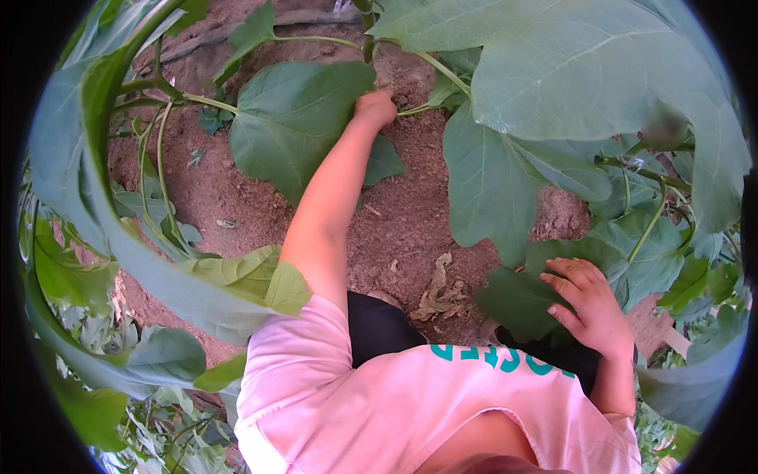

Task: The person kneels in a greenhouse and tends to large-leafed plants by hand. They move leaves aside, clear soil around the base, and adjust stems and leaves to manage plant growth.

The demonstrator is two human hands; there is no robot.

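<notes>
My left hand (376,109) reaches out to the foot of an upright green plant stem (368,44), just above the soil. Its fingers are curled, and whether they grip anything is hidden. A thin leaf stalk (414,110) runs up to the hand from the right. Beside my left forearm spreads a broad green leaf (296,121), which looks like eggplant foliage. My right hand (586,308) is nearer my body, fingers apart and holding nothing. It lies over or against a dark green leaf (527,290) by my knee.
Large leaves (551,65) hang close at upper right, and a long curled leaf (177,284) arches across the left. Bare brown soil (402,219) lies between the plants. A withered leaf (441,290) rests before my knees. A dark hose-like line (237,32) crosses the ground behind.
</notes>
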